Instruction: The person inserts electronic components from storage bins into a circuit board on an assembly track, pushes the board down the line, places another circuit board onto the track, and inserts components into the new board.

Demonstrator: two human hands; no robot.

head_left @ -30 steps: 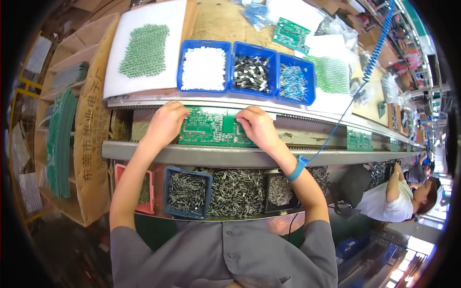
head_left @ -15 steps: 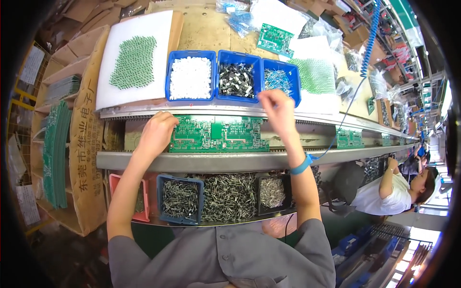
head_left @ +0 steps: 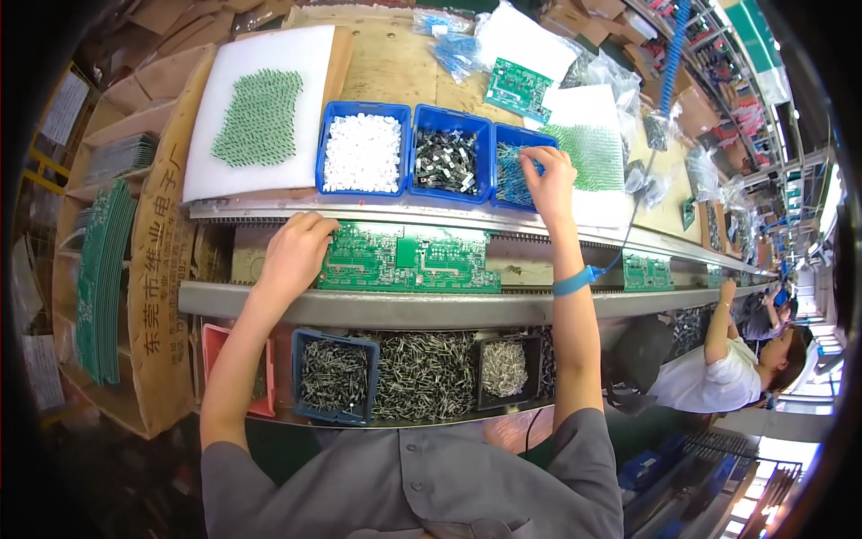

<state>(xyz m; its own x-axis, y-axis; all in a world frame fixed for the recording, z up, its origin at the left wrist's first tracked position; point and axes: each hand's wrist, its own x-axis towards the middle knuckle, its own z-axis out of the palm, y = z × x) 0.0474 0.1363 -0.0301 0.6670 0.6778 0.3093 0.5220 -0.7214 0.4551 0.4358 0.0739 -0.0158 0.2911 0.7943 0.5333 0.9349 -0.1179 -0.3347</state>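
Left hand (head_left: 296,253): curled, fingertips at circuit board (head_left: 409,259), grip unclear
Right hand (head_left: 549,182): nearly closed, contents unclear
Blue bin (head_left: 514,205): beneath right fingertips

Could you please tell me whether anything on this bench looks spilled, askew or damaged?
Behind the blue bins, a loose board lies askew, unlike the circuit board at the left hand, which sits straight along the rail. No clear spill or damage shows.

Dark printed characters and digits run along the cardboard box (head_left: 169,242) at nine o'clock; the white sheet (head_left: 67,108) toward ten is illegible.
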